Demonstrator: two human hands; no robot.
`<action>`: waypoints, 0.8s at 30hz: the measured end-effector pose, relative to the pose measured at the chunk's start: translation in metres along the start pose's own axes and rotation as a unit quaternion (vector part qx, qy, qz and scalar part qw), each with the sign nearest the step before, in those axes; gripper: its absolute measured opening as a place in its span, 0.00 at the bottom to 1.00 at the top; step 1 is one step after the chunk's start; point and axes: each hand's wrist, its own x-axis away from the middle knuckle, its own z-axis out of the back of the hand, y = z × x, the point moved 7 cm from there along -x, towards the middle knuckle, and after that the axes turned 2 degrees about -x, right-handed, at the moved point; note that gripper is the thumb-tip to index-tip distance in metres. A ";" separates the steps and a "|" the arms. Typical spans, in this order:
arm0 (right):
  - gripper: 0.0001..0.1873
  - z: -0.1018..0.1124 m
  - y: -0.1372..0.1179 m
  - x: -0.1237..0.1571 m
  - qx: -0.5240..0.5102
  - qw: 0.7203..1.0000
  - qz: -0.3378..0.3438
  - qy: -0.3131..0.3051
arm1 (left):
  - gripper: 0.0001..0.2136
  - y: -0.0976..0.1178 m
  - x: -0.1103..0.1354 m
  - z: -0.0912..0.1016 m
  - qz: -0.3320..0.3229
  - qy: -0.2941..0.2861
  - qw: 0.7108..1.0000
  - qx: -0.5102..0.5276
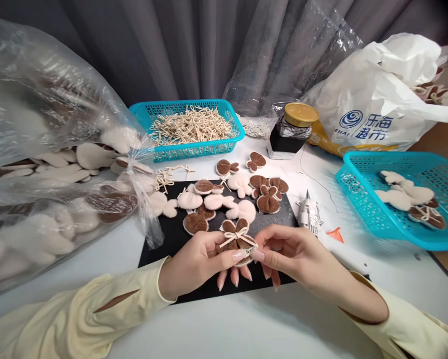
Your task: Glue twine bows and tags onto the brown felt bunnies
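Observation:
Over a black mat [160,279], my hands hold a brown bunny-head patch [231,245] with a pale edge and a cream bow [236,236] tied across it. My left hand [197,257] is closed around the patch's left side, thumb on top and fingers beneath. A small white label [250,251] with dark lettering lies on the patch's lower right. The thumb and fingertips of my right hand [298,254] pinch at the label's right end. Just beyond the hands, several brown and cream bunny patches [268,203] lie scattered on the mat, some brown side up, others fluffy side up.
A blue basket [160,152] of cream bows stands at the back. To the right is another blue basket [380,232] with several patches. A wire-wrapped jar [289,132], a white shopping bag [376,109], a white tool [309,214] and a clear patch bag [59,199] surround the mat.

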 end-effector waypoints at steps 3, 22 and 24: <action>0.12 0.000 0.000 0.000 -0.007 1.000 -0.003 -0.001 | 0.08 -0.001 0.000 0.002 -0.004 0.013 1.000 0.001; 0.09 0.000 0.006 -0.005 -0.074 0.995 -0.014 -0.061 | 0.07 0.000 0.003 0.005 0.015 0.060 0.998 -0.008; 0.09 0.000 0.005 -0.005 -0.072 0.996 -0.014 -0.058 | 0.07 0.000 0.003 0.005 0.012 0.057 0.998 -0.004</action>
